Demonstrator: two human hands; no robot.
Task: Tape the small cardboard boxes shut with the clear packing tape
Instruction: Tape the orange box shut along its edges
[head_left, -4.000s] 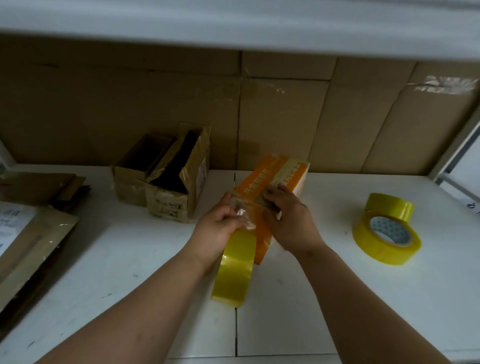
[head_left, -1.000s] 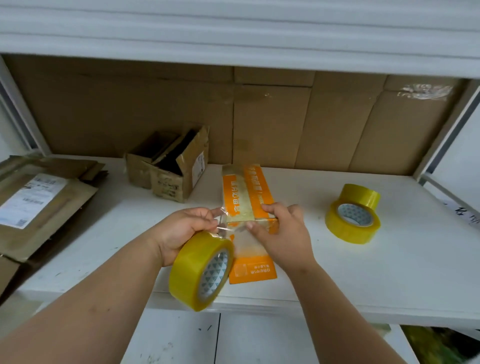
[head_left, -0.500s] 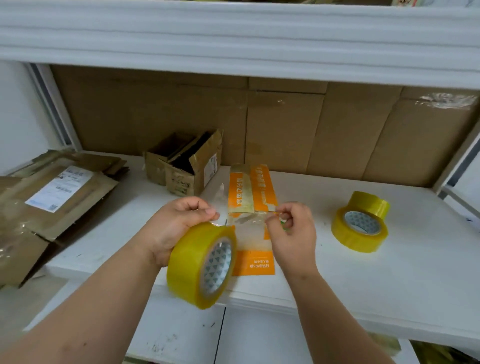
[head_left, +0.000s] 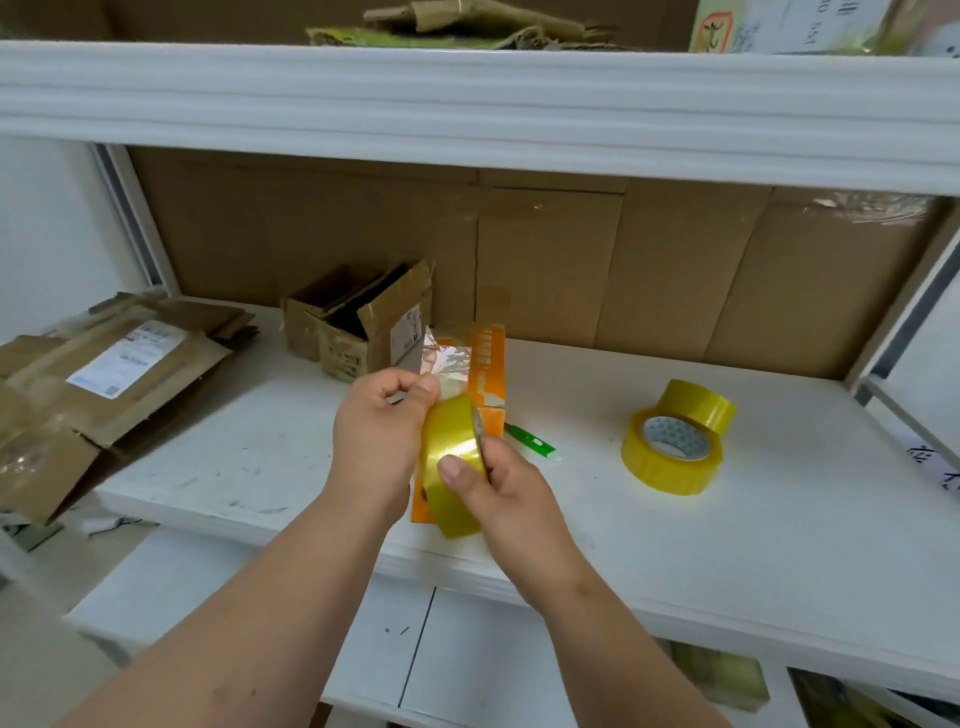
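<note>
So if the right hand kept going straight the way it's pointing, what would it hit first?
The right hand points up and left, gripping the tape roll. Pushed on, it would likely meet the left hand first, then the orange box; depth is unclear.

No legible text on the orange box (head_left: 485, 364) or shipping label (head_left: 127, 358)
</note>
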